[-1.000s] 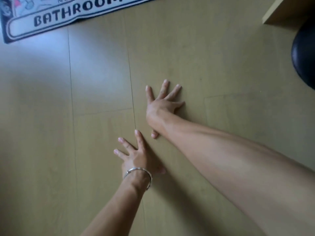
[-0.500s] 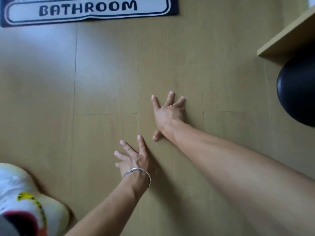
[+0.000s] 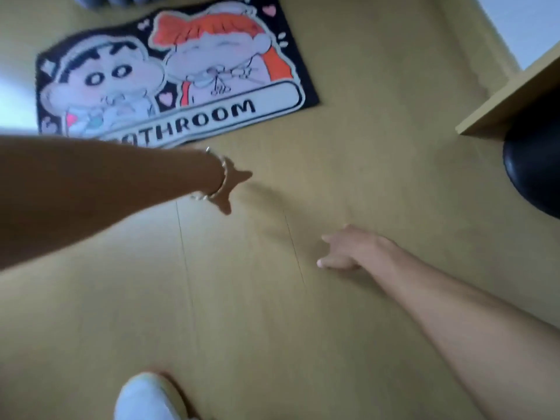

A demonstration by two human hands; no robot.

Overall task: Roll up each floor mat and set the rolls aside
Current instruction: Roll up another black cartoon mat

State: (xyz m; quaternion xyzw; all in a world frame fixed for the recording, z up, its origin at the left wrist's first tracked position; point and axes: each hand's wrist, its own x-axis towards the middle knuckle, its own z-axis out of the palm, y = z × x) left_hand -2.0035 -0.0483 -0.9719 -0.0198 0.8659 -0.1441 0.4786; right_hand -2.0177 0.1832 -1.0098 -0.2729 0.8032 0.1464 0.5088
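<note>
Two hands hold nothing, left hand [image 3: 228, 189] spread, right hand [image 3: 345, 250] relaxed, near one flat mat [image 3: 169, 71].

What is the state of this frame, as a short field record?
mat: mat printed BATHROOM, flat, unrolled
surface: wood floor
left: left hand empty, fingers spread, just short of the mat, blurred
right: right hand empty, fingers loosely curled, low over the floor
other: black seat, desk edge, white slipper
</note>
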